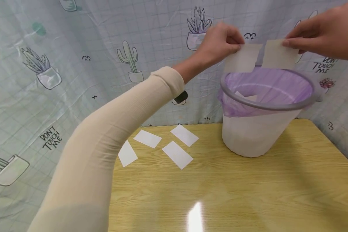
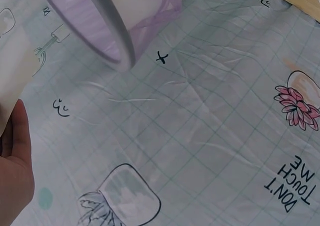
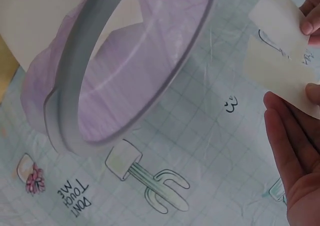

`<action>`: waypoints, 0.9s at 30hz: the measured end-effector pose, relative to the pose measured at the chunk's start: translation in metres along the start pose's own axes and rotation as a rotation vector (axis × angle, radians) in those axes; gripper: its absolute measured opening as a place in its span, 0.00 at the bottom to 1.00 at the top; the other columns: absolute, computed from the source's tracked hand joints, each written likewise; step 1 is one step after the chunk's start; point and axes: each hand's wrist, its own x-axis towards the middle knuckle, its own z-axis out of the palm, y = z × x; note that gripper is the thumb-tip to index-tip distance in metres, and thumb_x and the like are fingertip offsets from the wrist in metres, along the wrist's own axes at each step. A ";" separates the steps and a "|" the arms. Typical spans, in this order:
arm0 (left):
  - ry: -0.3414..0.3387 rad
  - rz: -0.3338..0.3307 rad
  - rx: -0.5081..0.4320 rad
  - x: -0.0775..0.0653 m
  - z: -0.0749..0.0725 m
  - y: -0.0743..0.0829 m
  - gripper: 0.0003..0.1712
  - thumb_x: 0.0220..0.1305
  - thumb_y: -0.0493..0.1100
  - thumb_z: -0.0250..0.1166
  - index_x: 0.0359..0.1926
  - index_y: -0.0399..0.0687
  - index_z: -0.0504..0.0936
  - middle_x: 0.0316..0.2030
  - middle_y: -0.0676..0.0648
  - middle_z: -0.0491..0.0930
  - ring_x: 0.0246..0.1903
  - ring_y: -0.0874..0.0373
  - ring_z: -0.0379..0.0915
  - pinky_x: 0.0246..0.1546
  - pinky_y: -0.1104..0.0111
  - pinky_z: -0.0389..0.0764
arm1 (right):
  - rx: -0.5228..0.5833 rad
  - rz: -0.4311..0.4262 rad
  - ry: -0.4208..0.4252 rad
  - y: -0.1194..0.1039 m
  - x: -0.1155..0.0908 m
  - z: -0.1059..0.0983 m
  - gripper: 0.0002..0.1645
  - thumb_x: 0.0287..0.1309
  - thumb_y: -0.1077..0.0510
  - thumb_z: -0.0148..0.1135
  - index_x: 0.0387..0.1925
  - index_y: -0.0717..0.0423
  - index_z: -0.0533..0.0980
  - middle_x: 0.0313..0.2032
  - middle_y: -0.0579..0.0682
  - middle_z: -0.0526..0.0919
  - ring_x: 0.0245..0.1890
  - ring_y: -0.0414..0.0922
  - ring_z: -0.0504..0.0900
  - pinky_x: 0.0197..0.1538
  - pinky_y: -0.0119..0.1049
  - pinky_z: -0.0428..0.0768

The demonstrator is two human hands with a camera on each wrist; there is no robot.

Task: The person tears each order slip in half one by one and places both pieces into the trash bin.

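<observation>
In the head view my left hand (image 1: 218, 42) pinches a torn white paper piece (image 1: 243, 59) between thumb and fingers. My right hand (image 1: 330, 37) pinches another paper piece (image 1: 278, 56), and a narrow gap with uneven edges separates the two. Both pieces hang above the back of a white bin (image 1: 249, 133) with a grey rim and a purple liner (image 1: 278, 83). Inside the bin lie some paper scraps (image 1: 250, 97). The right wrist view shows the right hand (image 3: 295, 171) with its piece (image 3: 280, 70) and, above it, the left hand's piece (image 3: 280, 15).
Several white paper slips (image 1: 177, 154) lie on the wooden table (image 1: 220, 190), left of the bin; the left sleeve (image 1: 104, 141) partly covers one. A curtain (image 1: 98, 29) printed with cacti hangs behind the table. A small black object (image 1: 181, 96) shows beside the left cuff.
</observation>
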 end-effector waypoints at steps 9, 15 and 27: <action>0.021 -0.048 -0.049 0.007 0.000 -0.005 0.08 0.68 0.35 0.67 0.44 0.46 0.90 0.41 0.52 0.88 0.42 0.66 0.81 0.44 0.80 0.77 | -0.015 0.022 -0.059 0.015 0.005 0.002 0.19 0.74 0.60 0.58 0.52 0.76 0.77 0.40 0.75 0.82 0.36 0.63 0.79 0.29 0.16 0.63; 0.045 -0.019 -0.036 0.008 -0.001 -0.009 0.07 0.69 0.36 0.67 0.44 0.46 0.90 0.43 0.52 0.88 0.43 0.66 0.81 0.45 0.80 0.76 | -0.020 0.021 -0.066 0.021 0.006 0.000 0.19 0.73 0.60 0.59 0.49 0.77 0.79 0.37 0.74 0.82 0.32 0.59 0.81 0.28 0.17 0.64; 0.052 -0.031 -0.031 0.014 0.000 -0.008 0.07 0.70 0.40 0.67 0.46 0.48 0.89 0.45 0.52 0.87 0.45 0.65 0.80 0.43 0.78 0.76 | 0.023 0.014 -0.065 0.031 0.009 -0.003 0.18 0.73 0.61 0.58 0.51 0.76 0.78 0.42 0.74 0.81 0.23 0.21 0.66 0.32 0.11 0.64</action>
